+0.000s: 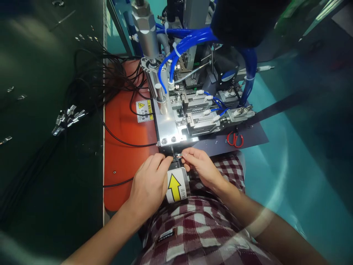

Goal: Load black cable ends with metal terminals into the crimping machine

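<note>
- The small cable end (pixel 179 156) sits just beside the near edge of the machine (pixel 167 128)
- Your right hand (pixel 203 166) pinches it between closed fingertips
- Your left hand (pixel 151 180) curls beside it; its grip I cannot tell
- Black cables (pixel 117 71) cross the far left corner of the orange tabletop (pixel 118 158)

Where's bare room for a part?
Orange tabletop, between two black cables left of the left hand; grey plate, right of red-handled scissors. Crowded: far-end cable tangle; around the small connector at the right hand.
</note>
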`<state>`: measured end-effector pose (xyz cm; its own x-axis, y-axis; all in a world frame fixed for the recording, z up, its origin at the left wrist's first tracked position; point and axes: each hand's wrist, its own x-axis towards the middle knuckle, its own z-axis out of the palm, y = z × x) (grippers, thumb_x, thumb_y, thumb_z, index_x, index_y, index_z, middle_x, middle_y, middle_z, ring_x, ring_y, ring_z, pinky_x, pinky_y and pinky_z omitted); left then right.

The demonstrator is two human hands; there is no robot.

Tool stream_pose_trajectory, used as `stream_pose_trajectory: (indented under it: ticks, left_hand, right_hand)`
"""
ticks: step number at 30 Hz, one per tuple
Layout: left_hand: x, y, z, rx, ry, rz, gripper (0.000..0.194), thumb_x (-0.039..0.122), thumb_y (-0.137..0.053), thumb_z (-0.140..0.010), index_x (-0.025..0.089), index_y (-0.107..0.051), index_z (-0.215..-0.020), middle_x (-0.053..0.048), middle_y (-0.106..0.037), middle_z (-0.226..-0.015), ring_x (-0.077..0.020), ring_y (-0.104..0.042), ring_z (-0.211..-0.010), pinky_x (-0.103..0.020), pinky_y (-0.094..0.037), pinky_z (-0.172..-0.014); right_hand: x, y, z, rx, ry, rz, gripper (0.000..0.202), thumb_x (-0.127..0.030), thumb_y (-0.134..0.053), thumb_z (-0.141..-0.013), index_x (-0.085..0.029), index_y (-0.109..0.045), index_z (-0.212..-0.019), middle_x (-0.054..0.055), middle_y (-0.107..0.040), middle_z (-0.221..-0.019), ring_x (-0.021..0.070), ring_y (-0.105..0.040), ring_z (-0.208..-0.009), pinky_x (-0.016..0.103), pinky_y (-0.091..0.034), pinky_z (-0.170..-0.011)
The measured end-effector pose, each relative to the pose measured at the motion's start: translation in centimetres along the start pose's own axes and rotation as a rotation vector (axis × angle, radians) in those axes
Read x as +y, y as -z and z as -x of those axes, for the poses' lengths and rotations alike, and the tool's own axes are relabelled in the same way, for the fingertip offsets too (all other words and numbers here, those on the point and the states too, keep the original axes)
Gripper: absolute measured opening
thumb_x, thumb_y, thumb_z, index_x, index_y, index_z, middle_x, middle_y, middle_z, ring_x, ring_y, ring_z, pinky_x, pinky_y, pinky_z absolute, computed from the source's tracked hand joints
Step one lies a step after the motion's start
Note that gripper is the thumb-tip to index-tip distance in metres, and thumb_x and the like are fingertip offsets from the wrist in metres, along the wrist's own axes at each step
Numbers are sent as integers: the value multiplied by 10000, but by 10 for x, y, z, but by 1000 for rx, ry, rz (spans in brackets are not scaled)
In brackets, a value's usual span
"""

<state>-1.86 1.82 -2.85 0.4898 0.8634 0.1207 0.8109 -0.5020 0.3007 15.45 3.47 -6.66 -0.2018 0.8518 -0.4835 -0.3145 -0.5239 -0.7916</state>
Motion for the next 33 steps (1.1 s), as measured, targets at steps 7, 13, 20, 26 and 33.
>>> stream_pose_trajectory:
  ticks: [7, 13, 20, 26, 33]
  left_hand:
    - [-6, -8, -1, 32, -63, 53, 322, 169, -447, -910, 153, -594, -1195, -81, -549, -938, -206, -515, -818, -312, -458, -673]
    - [-5, -7, -1, 21, -58, 33, 316, 148, -434, -904, 127, -607, -1168, -86, -560, -913, -211, -509, -781, -320, -442, -650]
    - [-2, -10, 0, 33, -43, -34, 331, 156, -410, -914, 154, -589, -1191, -86, -559, -930, -210, -500, -771, -323, -440, -646]
    - [2, -8, -2, -51, 27, 13, 328, 186, -391, -923, 162, -596, -1177, -83, -541, -926, -213, -503, -808, -331, -466, -676]
    - [3, -8, -3, -46, 55, 19, 351, 154, -384, -912, 177, -592, -1193, -77, -526, -948, -214, -504, -859, -343, -476, -726]
  right_hand:
    - [5, -2, -2, 6, 25, 39, 325, -474, -676, -746, -186, -534, -693, -65, -500, -523, 90, -407, -466, 250, -312, -512]
    - [2, -3, -3, -7, 104, 138, 311, -466, -628, -801, -195, -506, -708, -60, -511, -522, 108, -432, -505, 268, -347, -563]
    - [3, -1, -3, -44, -34, -7, 331, -474, -682, -735, -186, -523, -699, -62, -491, -531, 95, -400, -494, 252, -303, -535]
    - [5, -2, 0, -17, 37, 8, 390, -548, -670, -717, -178, -547, -693, -32, -529, -612, 99, -454, -527, 254, -343, -553]
    - [11, -9, -5, 27, 120, -10, 405, -551, -705, -650, -196, -512, -663, -68, -476, -513, 94, -388, -479, 251, -325, -516]
